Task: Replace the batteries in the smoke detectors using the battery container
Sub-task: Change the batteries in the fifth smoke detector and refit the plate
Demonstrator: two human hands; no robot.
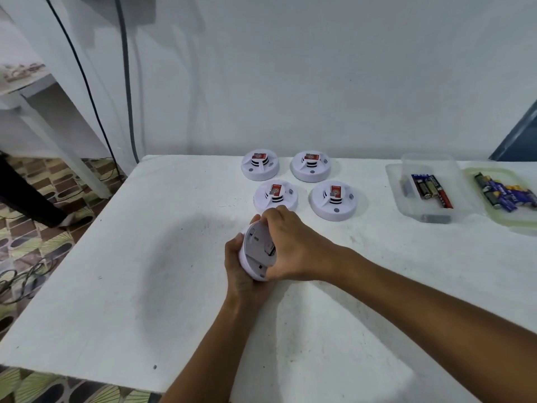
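White table (145, 257); both hands grip one detector (257, 251); clear tub (430, 210) holds batteries (431, 186), perhaps six.

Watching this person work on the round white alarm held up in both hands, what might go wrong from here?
The white round smoke detector, gripped between the left hand and the right hand, sits above the white table; a slip might drop it. Dark batteries lie in both the clear plastic container and the green-rimmed lid, so old and new cells might get mixed.
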